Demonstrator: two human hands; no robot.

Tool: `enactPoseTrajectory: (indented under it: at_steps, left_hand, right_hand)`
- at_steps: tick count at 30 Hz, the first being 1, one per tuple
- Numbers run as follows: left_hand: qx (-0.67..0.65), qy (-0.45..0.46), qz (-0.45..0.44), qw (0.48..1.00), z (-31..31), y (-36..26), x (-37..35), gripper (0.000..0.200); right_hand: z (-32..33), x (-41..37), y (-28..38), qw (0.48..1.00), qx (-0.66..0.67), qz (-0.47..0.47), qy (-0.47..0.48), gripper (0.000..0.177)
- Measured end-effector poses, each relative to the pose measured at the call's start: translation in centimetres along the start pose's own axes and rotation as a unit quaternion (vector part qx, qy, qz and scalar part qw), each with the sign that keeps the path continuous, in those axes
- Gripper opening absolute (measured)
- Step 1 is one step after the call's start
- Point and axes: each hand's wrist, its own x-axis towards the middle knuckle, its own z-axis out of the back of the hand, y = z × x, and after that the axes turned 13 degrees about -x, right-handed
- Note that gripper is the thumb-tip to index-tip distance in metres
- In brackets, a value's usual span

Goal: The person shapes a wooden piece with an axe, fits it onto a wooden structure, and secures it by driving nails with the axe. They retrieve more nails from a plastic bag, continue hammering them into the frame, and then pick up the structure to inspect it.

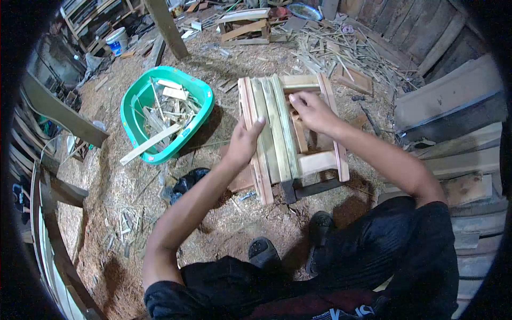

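A small wooden frame (273,128) made of long slats and short crosspieces stands on the ground in front of me. My left hand (245,140) rests on its left outer slat, fingers curled over the far side and thumb up. On the right, my right hand (312,111) is at the frame's upper opening, fingers bent together beside the inner slat; whatever they may hold is too small to make out. A short wooden piece (300,133) lies tilted inside the opening below it. Under the frame's near end is a dark block (314,186).
A green tub (128,120) of wood scraps stands at the left. Behind are a wooden post (166,29), a second wooden frame (244,26) and a heap of thin offcuts (346,50). Boards (453,101) are stacked at the right. Shavings cover the ground.
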Motion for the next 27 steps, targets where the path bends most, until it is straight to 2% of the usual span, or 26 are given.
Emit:
enactPoseTrajectory:
  at_steps: [1, 2, 3, 5, 6, 10, 13, 14, 17, 18, 21, 22, 25, 26, 27]
  left_hand:
    - [-0.018, 0.008, 0.002, 1.000, -0.2, 0.1, -0.5, 0.043]
    - [-0.010, 0.022, 0.000, 1.000, -0.2, 0.2, -1.1, 0.044]
    - [-0.002, 0.036, -0.002, 0.999, -0.4, 0.1, -1.9, 0.044]
    - [-0.073, 0.028, 0.030, 0.996, -1.8, -0.6, -3.8, 0.045]
    - [-0.107, 0.023, 0.047, 0.993, -2.2, -0.7, -4.5, 0.045]
    - [-0.001, 0.051, 0.009, 0.999, -1.5, -0.1, -6.0, 0.043]
    - [0.049, 0.084, -0.025, 0.995, -1.9, 0.2, -7.6, 0.046]
    - [-0.023, 0.080, 0.069, 0.994, -1.8, 0.4, -8.4, 0.047]
    - [0.034, 0.104, 0.016, 0.994, -2.4, 0.6, -9.9, 0.047]
    - [0.033, 0.108, 0.043, 0.993, -2.4, 0.5, -10.3, 0.047]
    - [-0.030, 0.082, 0.080, 0.993, -2.7, 0.9, -12.4, 0.038]
    - [0.047, 0.109, -0.011, 0.993, -2.8, 0.9, -12.7, 0.040]
    - [0.072, 0.122, -0.049, 0.989, -2.6, 1.1, -14.4, 0.036]
    - [0.069, 0.117, -0.041, 0.990, -2.5, 1.2, -14.6, 0.034]
    - [0.066, 0.112, -0.035, 0.991, -2.5, 1.2, -14.7, 0.032]
  right_hand:
    - [0.2, 0.1, 0.1, 0.993, 0.067, -0.080, 0.061, 0.035]
    - [0.5, -0.4, -0.1, 0.992, 0.085, -0.045, 0.076, 0.034]
    - [0.7, -0.6, -0.1, 0.985, 0.142, -0.057, 0.080, 0.031]
    - [0.7, -0.8, -0.3, 0.960, 0.252, -0.085, 0.091, 0.027]
    - [0.9, -1.1, -0.3, 0.962, 0.255, -0.065, 0.075, 0.023]
    - [2.4, -3.7, 0.9, 0.961, 0.249, -0.049, 0.106, 0.020]
    - [2.8, -5.8, 1.1, 0.961, 0.251, -0.041, 0.111, 0.024]
    - [2.8, -6.4, 0.7, 0.980, 0.174, -0.016, 0.098, 0.025]
    - [2.8, -9.0, 2.0, 0.987, 0.151, -0.017, 0.052, 0.027]
    - [2.8, -9.5, 1.7, 0.994, 0.098, 0.024, 0.031, 0.027]
    - [2.9, -10.9, 1.8, 0.982, 0.173, -0.012, 0.073, 0.028]
    - [2.6, -11.4, 1.3, 0.982, 0.163, -0.033, 0.092, 0.026]
    - [2.4, -12.5, 1.6, 0.978, 0.148, -0.046, 0.139, 0.025]
    - [2.0, -12.8, 1.6, 0.982, 0.142, 0.005, 0.126, 0.027]
    - [1.8, -12.8, 1.5, 0.980, 0.154, 0.016, 0.127, 0.029]
